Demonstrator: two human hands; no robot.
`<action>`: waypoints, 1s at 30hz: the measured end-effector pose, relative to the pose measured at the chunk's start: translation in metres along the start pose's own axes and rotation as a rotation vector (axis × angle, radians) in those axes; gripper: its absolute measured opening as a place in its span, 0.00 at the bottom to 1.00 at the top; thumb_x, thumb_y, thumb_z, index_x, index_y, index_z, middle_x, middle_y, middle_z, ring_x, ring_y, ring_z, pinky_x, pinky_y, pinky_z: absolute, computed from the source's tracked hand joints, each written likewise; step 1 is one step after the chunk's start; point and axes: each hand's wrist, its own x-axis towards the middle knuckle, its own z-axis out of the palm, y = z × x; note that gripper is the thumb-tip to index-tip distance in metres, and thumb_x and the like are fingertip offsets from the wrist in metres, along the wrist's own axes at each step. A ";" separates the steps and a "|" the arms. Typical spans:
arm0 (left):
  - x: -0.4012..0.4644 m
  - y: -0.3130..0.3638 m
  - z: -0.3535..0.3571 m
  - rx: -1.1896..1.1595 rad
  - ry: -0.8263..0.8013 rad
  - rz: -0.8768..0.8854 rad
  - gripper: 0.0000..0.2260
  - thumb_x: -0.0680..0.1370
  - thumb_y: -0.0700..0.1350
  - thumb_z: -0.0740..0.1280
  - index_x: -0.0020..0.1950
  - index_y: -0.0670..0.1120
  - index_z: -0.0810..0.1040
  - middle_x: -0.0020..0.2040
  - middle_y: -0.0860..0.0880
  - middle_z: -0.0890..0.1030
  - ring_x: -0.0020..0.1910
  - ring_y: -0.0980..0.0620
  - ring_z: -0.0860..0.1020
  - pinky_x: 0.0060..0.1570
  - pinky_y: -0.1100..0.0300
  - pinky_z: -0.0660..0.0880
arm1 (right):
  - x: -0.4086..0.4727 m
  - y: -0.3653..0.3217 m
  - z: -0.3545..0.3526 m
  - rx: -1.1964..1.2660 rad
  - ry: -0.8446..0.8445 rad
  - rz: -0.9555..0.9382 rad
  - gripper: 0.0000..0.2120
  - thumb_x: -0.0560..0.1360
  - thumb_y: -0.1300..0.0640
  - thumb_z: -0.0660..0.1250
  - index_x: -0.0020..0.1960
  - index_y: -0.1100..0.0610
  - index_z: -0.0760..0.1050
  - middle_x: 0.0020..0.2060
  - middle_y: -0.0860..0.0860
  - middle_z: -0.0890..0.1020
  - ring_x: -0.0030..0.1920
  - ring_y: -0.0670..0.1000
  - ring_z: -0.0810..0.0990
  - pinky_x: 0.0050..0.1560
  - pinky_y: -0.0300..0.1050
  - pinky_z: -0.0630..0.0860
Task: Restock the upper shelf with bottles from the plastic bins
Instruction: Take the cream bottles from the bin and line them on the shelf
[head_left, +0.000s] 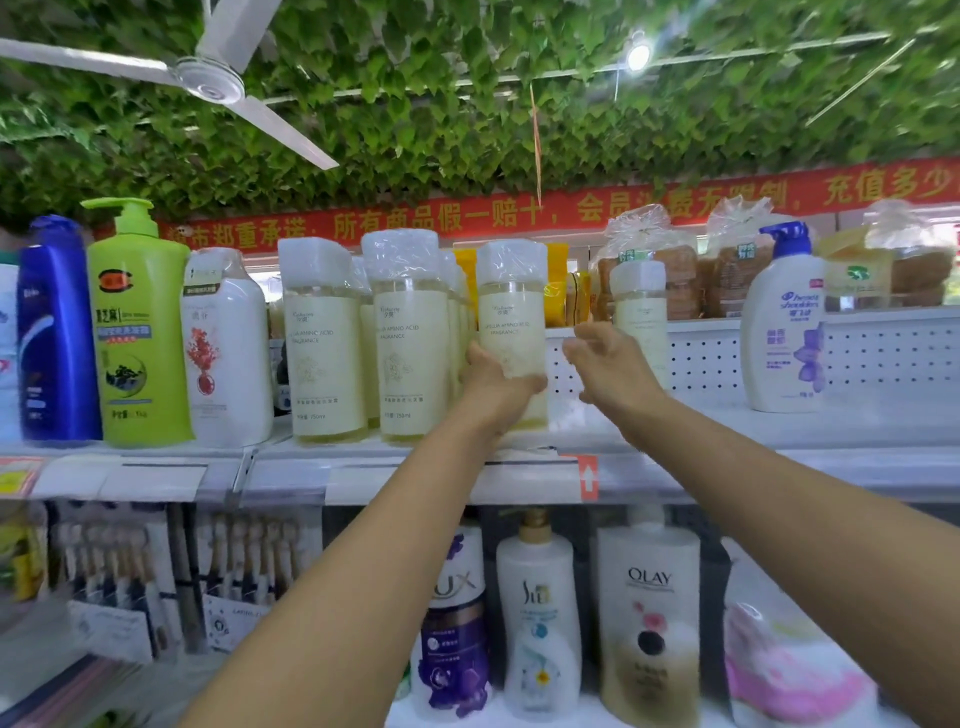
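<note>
My left hand (496, 387) grips a pale yellow bottle (511, 317) with a plastic-wrapped cap, holding it upright at the front of the upper shelf (727, 441). To its left stand two matching pale yellow bottles (324, 343) (410, 338), with more behind them. My right hand (610, 364) hovers just right of the held bottle, fingers spread and holding nothing. Another matching bottle (641, 312) stands further back behind my right hand. No plastic bins are in view.
On the upper shelf's left stand a blue bottle (54, 332), a green pump bottle (140, 322) and a white bottle (228, 348). A white pump bottle (784, 322) stands at the right. The lower shelf holds body-wash bottles (649, 623). Bagged goods sit behind the perforated back panel (883, 353).
</note>
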 end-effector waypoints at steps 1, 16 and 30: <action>-0.011 0.004 -0.002 -0.073 0.033 0.035 0.36 0.77 0.45 0.71 0.79 0.48 0.53 0.73 0.46 0.68 0.69 0.45 0.71 0.65 0.50 0.72 | -0.008 0.000 -0.005 0.015 0.040 -0.053 0.19 0.82 0.53 0.59 0.71 0.56 0.69 0.65 0.53 0.75 0.62 0.52 0.75 0.64 0.58 0.75; -0.192 -0.038 0.066 -0.690 -0.084 -0.135 0.06 0.82 0.41 0.63 0.55 0.48 0.78 0.40 0.49 0.85 0.30 0.55 0.79 0.26 0.63 0.73 | -0.177 0.061 -0.074 0.162 0.071 -0.102 0.09 0.80 0.65 0.58 0.52 0.56 0.77 0.38 0.53 0.80 0.29 0.46 0.75 0.29 0.35 0.72; -0.268 -0.157 0.166 -0.542 -0.337 -0.631 0.05 0.82 0.43 0.65 0.55 0.46 0.78 0.36 0.51 0.84 0.28 0.55 0.78 0.26 0.64 0.73 | -0.296 0.193 -0.119 0.026 -0.036 0.440 0.08 0.79 0.67 0.59 0.54 0.60 0.74 0.42 0.59 0.79 0.24 0.43 0.76 0.25 0.32 0.69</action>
